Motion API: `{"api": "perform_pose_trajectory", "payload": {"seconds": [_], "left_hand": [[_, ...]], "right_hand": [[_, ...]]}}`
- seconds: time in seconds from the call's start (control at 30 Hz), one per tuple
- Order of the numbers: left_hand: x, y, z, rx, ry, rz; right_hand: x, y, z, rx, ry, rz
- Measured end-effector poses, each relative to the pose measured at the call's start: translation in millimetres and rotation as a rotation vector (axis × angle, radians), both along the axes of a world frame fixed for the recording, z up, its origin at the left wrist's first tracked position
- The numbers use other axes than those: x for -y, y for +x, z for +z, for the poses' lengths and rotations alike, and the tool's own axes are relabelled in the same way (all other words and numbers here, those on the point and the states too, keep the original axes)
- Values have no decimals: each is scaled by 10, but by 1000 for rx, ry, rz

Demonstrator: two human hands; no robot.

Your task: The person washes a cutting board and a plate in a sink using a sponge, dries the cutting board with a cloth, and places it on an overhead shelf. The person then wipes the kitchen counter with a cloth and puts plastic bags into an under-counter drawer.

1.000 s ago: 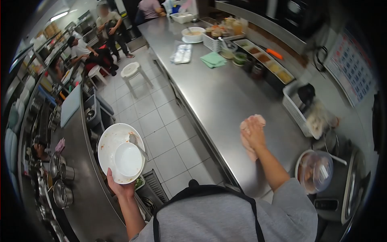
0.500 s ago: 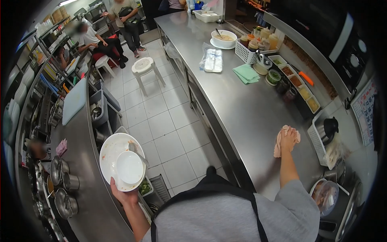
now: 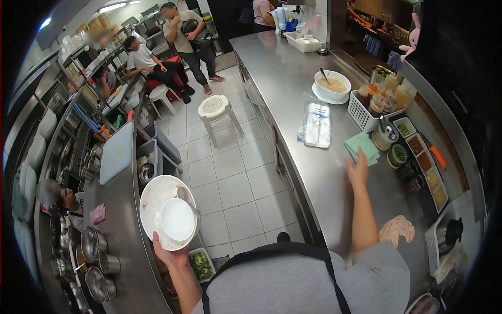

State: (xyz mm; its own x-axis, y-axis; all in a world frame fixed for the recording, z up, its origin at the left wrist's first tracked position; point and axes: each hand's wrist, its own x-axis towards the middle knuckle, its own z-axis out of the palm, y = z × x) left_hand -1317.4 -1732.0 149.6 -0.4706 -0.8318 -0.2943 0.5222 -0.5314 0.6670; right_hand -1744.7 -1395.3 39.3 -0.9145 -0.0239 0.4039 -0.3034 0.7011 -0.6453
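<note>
My left hand (image 3: pixel 172 255) grips the rim of a large white bowl (image 3: pixel 151 201) with food smears inside. A smaller white bowl (image 3: pixel 177 220) and a spoon (image 3: pixel 181 193) rest in it. My right hand (image 3: pixel 357 170) is over the steel counter (image 3: pixel 308 180) with its fingers apart and nothing in it, its fingertips at the near edge of a folded green cloth (image 3: pixel 362 148). Behind my right forearm, a crumpled pink cloth (image 3: pixel 397 230) lies on the counter. A plastic-wrapped white packet (image 3: pixel 317 125) is left of the green cloth.
A white bowl of food (image 3: pixel 333 85), a basket of bottles (image 3: pixel 365 118) and condiment trays (image 3: pixel 424 162) line the right counter. A white stool (image 3: pixel 214 108) stands in the aisle. People (image 3: pixel 191 44) are at the back left. Metal pots (image 3: pixel 94 244) sit on the left.
My right hand has let go of the pink cloth and moved forward to the green cloth. The view has turned to the left. My left hand still holds the bowls.
</note>
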Motion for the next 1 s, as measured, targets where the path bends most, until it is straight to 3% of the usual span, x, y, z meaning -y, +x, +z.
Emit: {"api": "perform_pose_trajectory", "payload": {"seconds": [0.1,0.17,0.27,0.33,0.4,0.5,0.57,0.77,0.83,0.87,1.0], "left_hand": [[144,-130,-23,22,32,-27],[260,-146,-115,35,9,-73],[444,-213,-241,-48,73,-26],[535,-319,-219,-11,93,-44],[598,-392,-126,121,110,-40],[965,-521,-254,121,50,-163],[1193,-713,-308,98,32,-248],[1487,-1744,-375,2,86,-674],[1517,-2235,-513,-61,73,-803],[1509,-2502,-566,-98,62,-927],[1275,-3484,-585,-19,21,-1045]], "right_hand": [[800,-658,146,163,116,-42],[1198,-854,441,441,166,-46],[1574,-1038,346,567,363,-82],[1641,-1008,150,462,464,-71],[1657,-976,87,442,343,-145],[1513,-901,133,657,203,-136],[1297,-756,35,656,171,-119],[694,219,-105,545,106,-50],[534,567,22,560,-68,-52],[473,687,63,561,-46,-111],[345,851,113,554,186,-361]]}}
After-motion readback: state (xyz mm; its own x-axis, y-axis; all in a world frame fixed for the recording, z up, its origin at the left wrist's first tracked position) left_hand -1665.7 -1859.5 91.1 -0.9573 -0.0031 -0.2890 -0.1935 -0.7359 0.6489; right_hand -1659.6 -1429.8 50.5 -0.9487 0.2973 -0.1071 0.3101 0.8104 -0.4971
